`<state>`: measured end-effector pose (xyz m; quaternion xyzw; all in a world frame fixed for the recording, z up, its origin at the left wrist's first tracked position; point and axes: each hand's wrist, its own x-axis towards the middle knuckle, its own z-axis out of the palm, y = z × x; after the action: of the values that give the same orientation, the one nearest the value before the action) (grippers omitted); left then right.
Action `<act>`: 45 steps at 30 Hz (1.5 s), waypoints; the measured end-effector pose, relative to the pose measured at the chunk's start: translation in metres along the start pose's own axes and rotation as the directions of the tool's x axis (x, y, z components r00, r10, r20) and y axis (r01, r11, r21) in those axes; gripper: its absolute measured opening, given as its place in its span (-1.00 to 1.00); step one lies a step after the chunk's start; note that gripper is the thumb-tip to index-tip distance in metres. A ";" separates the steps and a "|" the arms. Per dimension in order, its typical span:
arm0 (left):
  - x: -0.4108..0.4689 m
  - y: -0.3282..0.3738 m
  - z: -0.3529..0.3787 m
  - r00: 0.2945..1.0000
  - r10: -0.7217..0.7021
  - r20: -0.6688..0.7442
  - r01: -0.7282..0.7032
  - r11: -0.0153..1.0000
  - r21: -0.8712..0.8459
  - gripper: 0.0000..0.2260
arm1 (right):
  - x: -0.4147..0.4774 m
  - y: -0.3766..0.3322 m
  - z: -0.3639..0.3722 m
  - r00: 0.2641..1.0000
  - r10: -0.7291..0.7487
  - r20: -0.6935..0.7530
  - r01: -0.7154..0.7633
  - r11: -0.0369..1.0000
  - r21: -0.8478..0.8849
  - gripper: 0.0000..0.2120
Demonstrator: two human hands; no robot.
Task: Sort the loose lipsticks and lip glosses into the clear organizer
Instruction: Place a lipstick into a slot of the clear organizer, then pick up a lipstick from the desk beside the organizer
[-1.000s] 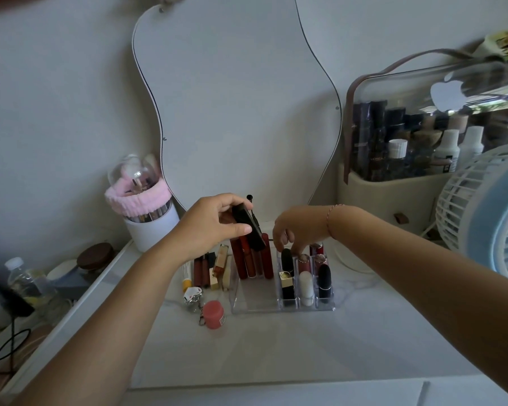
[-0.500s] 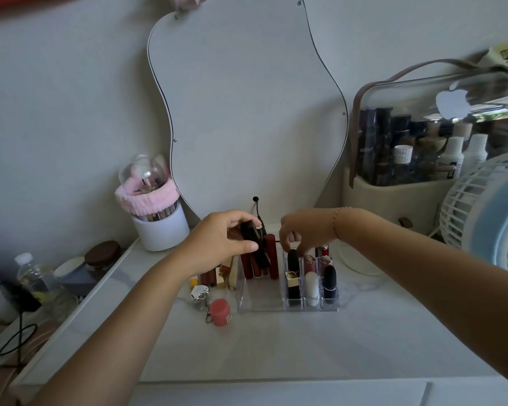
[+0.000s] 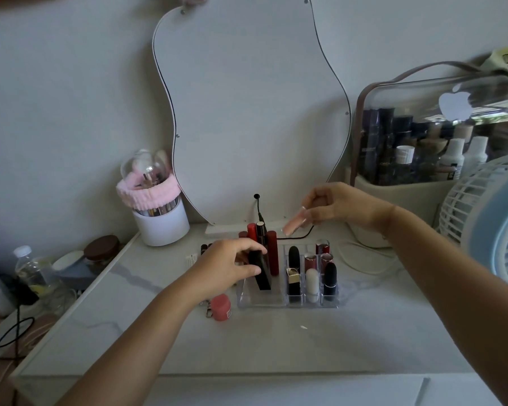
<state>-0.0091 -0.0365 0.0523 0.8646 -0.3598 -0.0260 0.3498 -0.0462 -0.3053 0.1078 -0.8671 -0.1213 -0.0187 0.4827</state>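
The clear organizer [image 3: 261, 302] stands mid-table. Its small right cells hold several upright lipsticks [image 3: 311, 284], black, white, gold and red. Its wide left bay holds tall red tubes [image 3: 272, 252] leaning at the back. My left hand [image 3: 226, 266] grips a black rectangular tube [image 3: 260, 272], tilted with its lower end inside that left bay. My right hand [image 3: 339, 205] is raised above and behind the organizer, holding a pale pink lip gloss [image 3: 294, 222] that points down to the left. A few loose tubes [image 3: 204, 249] lie left of the organizer, mostly hidden by my left hand.
A small pink jar [image 3: 220, 306] with a keyring lies at the organizer's front left. A white brush cup with a pink band [image 3: 159, 212] stands back left, a wavy mirror [image 3: 247, 98] behind, a domed cosmetics case [image 3: 434, 136] and a fan [image 3: 487, 218] at right. A black cable [image 3: 296, 236] runs behind.
My left hand lowered the black tube into the organizer's left bay. My right hand lifted away from the lipstick cells, up and to the right, now with a pink lip gloss in it.
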 end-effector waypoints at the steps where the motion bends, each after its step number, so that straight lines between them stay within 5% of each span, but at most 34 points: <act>1: 0.000 -0.001 0.002 1.000 -0.006 0.001 0.006 1.000 0.014 -0.71 | -0.008 0.002 0.002 0.999 -0.005 -0.041 0.010 0.993 0.114 -0.72; 4: -0.001 -0.005 0.009 1.000 -0.014 0.005 0.014 1.000 0.023 -0.71 | -0.030 0.011 0.008 0.982 -0.007 -0.188 0.058 0.962 0.268 -0.68; 10: 0.000 -0.006 0.016 0.999 -0.014 -0.041 0.015 1.000 0.013 -0.70 | -0.067 0.038 0.018 0.899 0.063 -0.433 0.059 0.963 0.262 -0.89; 18: 0.000 -0.005 0.021 0.996 -0.015 -0.085 0.016 1.000 0.010 -0.66 | -0.103 0.064 0.028 0.832 0.154 -0.533 0.040 0.941 0.335 -0.90; 24: -0.008 0.004 0.017 0.974 0.070 -0.217 -0.058 0.996 0.063 -0.63 | -0.104 0.083 0.048 0.724 0.160 -0.671 -0.156 0.986 0.067 -0.89; 26: -0.015 0.014 0.020 0.914 0.193 -0.356 -0.110 0.965 0.240 -0.62 | -0.102 0.090 0.060 0.730 0.122 -0.672 -0.319 0.931 -0.177 -0.89; 29: -0.042 0.037 0.049 0.654 0.445 -0.611 -0.218 0.885 0.411 -0.68 | -0.095 0.093 0.071 0.685 0.019 -0.728 -0.450 0.797 -0.403 -0.83; 31: -0.065 0.056 0.091 0.567 0.625 -0.536 -0.453 0.780 0.431 -0.75 | -0.090 0.093 0.073 0.667 -0.009 -0.745 -0.476 0.764 -0.436 -0.80; 34: -0.077 0.075 0.145 0.699 0.643 -0.313 -0.550 0.763 0.339 -0.74 | -0.086 0.094 0.071 0.637 0.059 -0.769 -0.535 0.752 -0.386 -0.79; 36: -0.068 0.084 0.159 0.864 0.436 -0.250 -0.406 0.899 0.166 -0.70 | -0.087 0.094 0.070 0.630 0.109 -0.769 -0.551 0.761 -0.343 -0.80; 38: -0.056 0.086 0.167 0.951 0.244 -0.192 -0.239 0.970 0.051 -0.67 | -0.088 0.094 0.070 0.624 0.154 -0.766 -0.555 0.778 -0.296 -0.83; 45: -0.035 0.092 0.184 0.959 0.109 -0.261 -0.108 0.994 0.017 -0.77 | -0.090 0.096 0.072 0.628 0.208 -0.750 -0.551 0.800 -0.239 -0.88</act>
<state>-0.1452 -0.1677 -0.0363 0.8399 -0.3573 0.1080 0.3941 -0.1173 -0.3103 -0.0246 -0.8868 0.2668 -0.2623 0.2713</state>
